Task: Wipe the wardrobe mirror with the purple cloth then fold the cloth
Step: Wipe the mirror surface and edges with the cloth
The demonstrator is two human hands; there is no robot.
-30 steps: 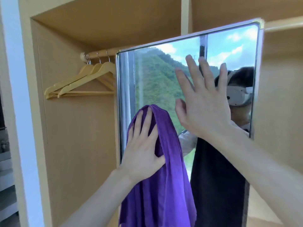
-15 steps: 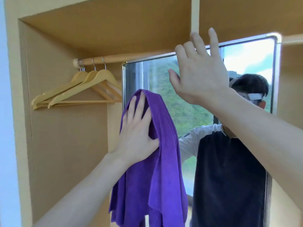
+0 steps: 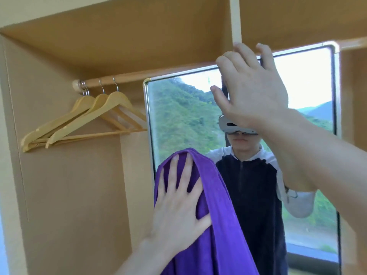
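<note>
Wooden hangers (image 3: 85,120) on rail (image 3: 139,76) left of mirror (image 3: 178,116), inside wardrobe (image 3: 69,195). Right hand (image 3: 252,90) grips mirror's top edge, fingers close together, forearm crossing glass. Left hand (image 3: 178,207), fingers spread, presses purple cloth (image 3: 218,215) against mirror's lower left. Cloth hangs lengthwise, straight down.

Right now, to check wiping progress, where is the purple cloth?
Head view, low centre: the purple cloth hangs under the left hand, pressed against the left edge of the wardrobe mirror.

The left hand (image 3: 178,207) and right hand (image 3: 252,90) are bare, with bare forearms.
</note>
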